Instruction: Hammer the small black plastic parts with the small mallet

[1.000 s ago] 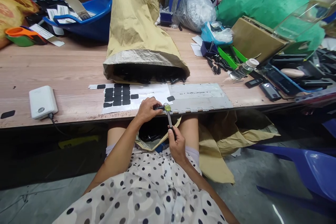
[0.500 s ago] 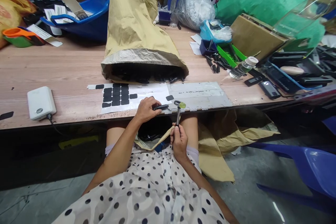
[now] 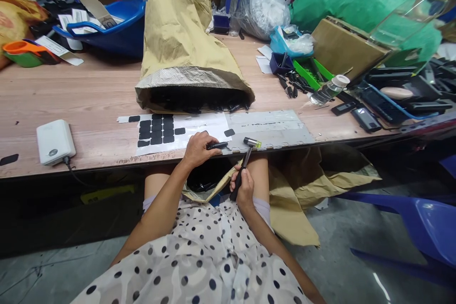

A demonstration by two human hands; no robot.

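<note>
My left hand (image 3: 198, 149) is closed on a small black pen-shaped part (image 3: 218, 145), pressing it flat at the near edge of the grey mat (image 3: 274, 128). My right hand (image 3: 243, 188) grips the black handle of a small hammer (image 3: 250, 147). The hammer's yellow-tipped head is tilted to the right of the part, just above the mat's edge. A white sheet with several black pads (image 3: 159, 130) lies beside my left hand. Behind it a tan paper sack (image 3: 185, 52) lies open with black parts at its mouth.
A white power bank (image 3: 55, 141) with a cable sits at the left table edge. A blue basin (image 3: 119, 26) stands at the back left. Green tray (image 3: 311, 73), plastic bottle (image 3: 327, 91), cardboard box (image 3: 344, 52) and black devices crowd the right. A blue chair (image 3: 420, 237) is at lower right.
The hammer head has swung away from the black part to the right and my right hand has dropped lower. My left hand still holds the part in place.
</note>
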